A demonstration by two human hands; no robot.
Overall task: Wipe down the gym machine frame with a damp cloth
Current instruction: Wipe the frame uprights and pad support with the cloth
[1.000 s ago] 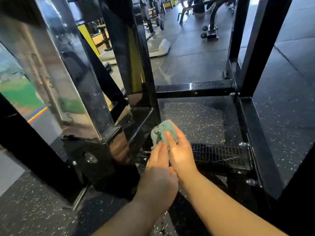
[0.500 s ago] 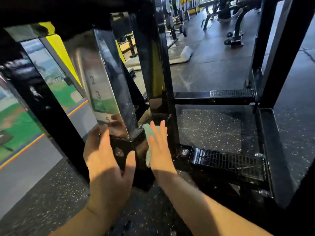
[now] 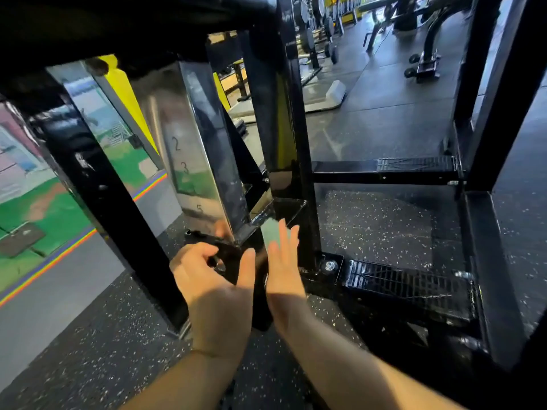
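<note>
View: head camera
Right hand (image 3: 283, 273): fingers straight and spread slightly, pressing the cloth (image 3: 270, 232) flat against the black frame (image 3: 263, 99), low on its upright
Left hand (image 3: 213, 288): fingers curled over the frame's base block, thumb on the near face
Floor (image 3: 384, 226): speckled rubber

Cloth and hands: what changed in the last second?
A second ago both hands held the cloth bunched up. The left hand has let go of it and moved left to hold the base of the machine frame. The right hand now presses the cloth flat against the black upright with straight fingers. Work stays at the frame's lower corner.
</note>
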